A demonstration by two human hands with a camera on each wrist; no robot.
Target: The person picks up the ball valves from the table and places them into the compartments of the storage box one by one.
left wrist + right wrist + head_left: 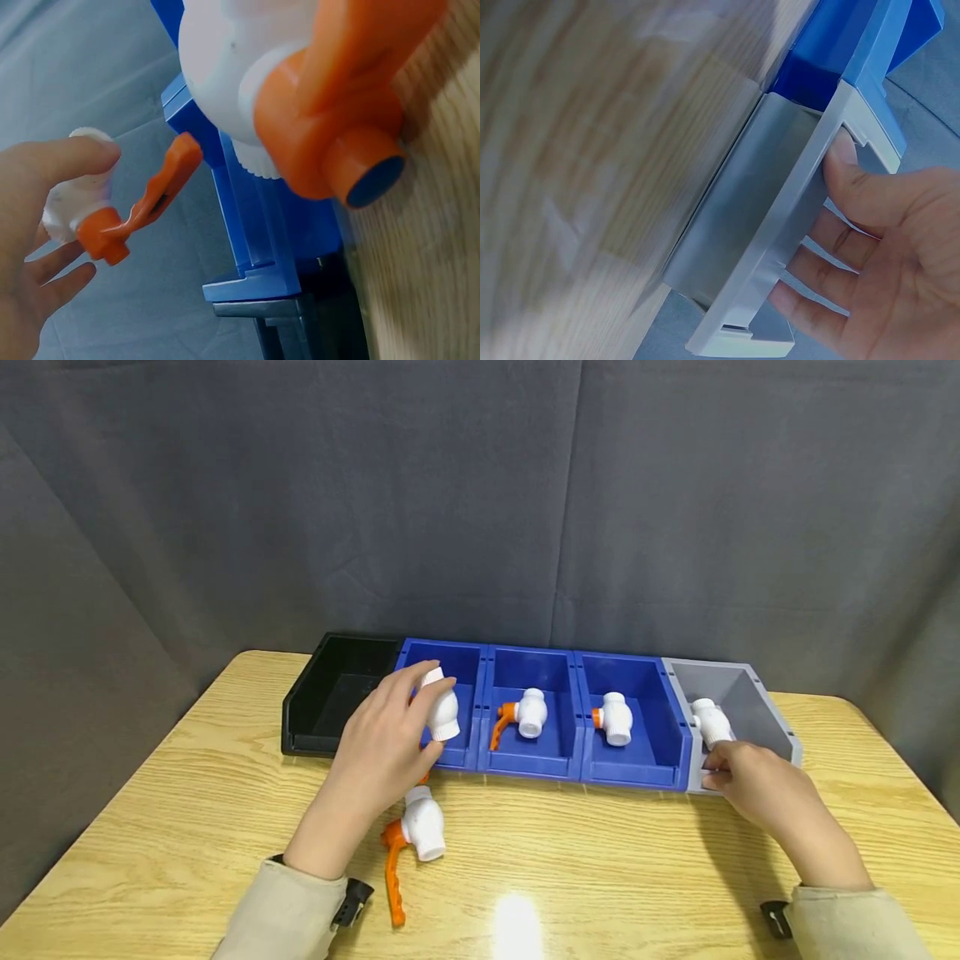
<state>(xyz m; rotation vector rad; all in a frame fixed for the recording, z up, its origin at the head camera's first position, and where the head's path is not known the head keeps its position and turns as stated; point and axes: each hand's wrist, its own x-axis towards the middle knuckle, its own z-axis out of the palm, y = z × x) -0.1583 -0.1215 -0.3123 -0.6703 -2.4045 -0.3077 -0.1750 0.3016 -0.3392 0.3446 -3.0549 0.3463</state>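
My left hand (382, 735) pinches a white ball valve (442, 710) between thumb and fingers, raised before the leftmost blue bin. In the left wrist view that valve's orange handle (161, 184) juts toward the table side. A second valve (424, 827) lies on the table below this hand, its orange lever toward me. At the grey bin (776, 714), my right hand (765, 785) reaches over the front wall, its fingers loosely bent. A white valve (711, 724) lies in that bin just beyond the fingertips. In the right wrist view, the thumb (844, 169) is by the rim, with no valve visible in the hand.
A black bin (337, 706) stands at the row's left end. Three blue bins follow; the middle one (525, 764) holds a valve (532, 712), and the right one (630, 772) another valve (617, 718). A grey curtain (480, 510) hangs behind the wooden table (570, 843).
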